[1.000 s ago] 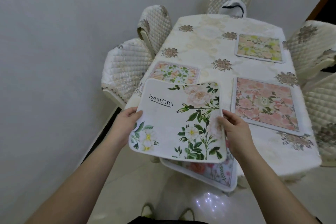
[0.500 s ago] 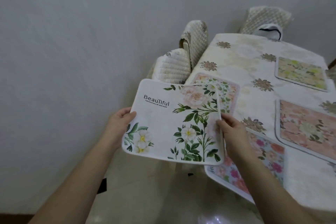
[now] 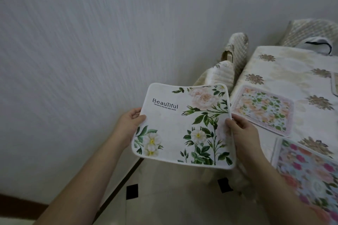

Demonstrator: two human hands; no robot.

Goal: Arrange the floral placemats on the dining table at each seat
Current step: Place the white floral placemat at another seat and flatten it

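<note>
Both hands grip the white mat (image 3: 182, 126) by its side edges, left hand (image 3: 130, 124) at nine o'clock, right hand (image 3: 241, 133) at three, held off the table's (image 3: 285, 71) left edge. Since a second ago the view has swung left, so a left-side seat looks next; two mats (image 3: 263, 111) already lie at three o'clock.

A pale grey textured wall (image 3: 91, 42) fills the view above and left of my hands. Dark skirting (image 3: 22, 204) runs along its foot, below my left forearm. The floor (image 3: 164, 197) under my hands is light glossy tile with a dark strip (image 3: 118, 186) and two black squares on it. Above my right hand stand two chairs (image 3: 236, 55) in cream quilted covers. A third chair (image 3: 311, 31) is at the far right. Light is soft and even.
</note>
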